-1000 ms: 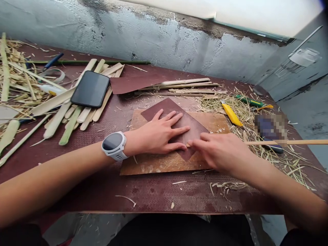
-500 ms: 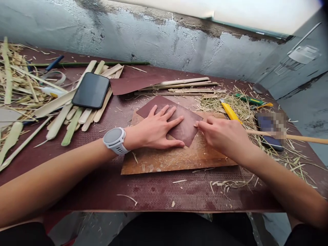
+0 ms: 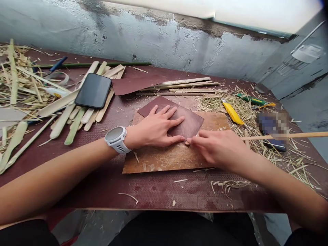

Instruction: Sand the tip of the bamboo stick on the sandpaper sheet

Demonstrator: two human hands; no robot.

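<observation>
My left hand (image 3: 161,126), with a pale watch on its wrist, lies flat with fingers spread on a dark red-brown sheet (image 3: 192,120), dusted pale. The sheet rests on a wooden board (image 3: 164,162). My right hand (image 3: 217,147) is closed round a thin wooden strip (image 3: 307,135), which sticks out to the right behind it. A small end of the strip shows at my right fingertips, close to my left thumb and the sheet's near corner.
A black phone (image 3: 93,90) lies on flat bamboo pieces (image 3: 60,124) at the left. Shavings (image 3: 211,102), a yellow cutter (image 3: 232,112), a green-handled tool (image 3: 252,99) and a partly blurred dark phone (image 3: 275,144) lie right. Another red-brown sheet (image 3: 133,85) is behind.
My right hand has moved nearer and a little left, from the sheet's right corner to its near corner, with the strip. My left hand stays flat on the sheet.
</observation>
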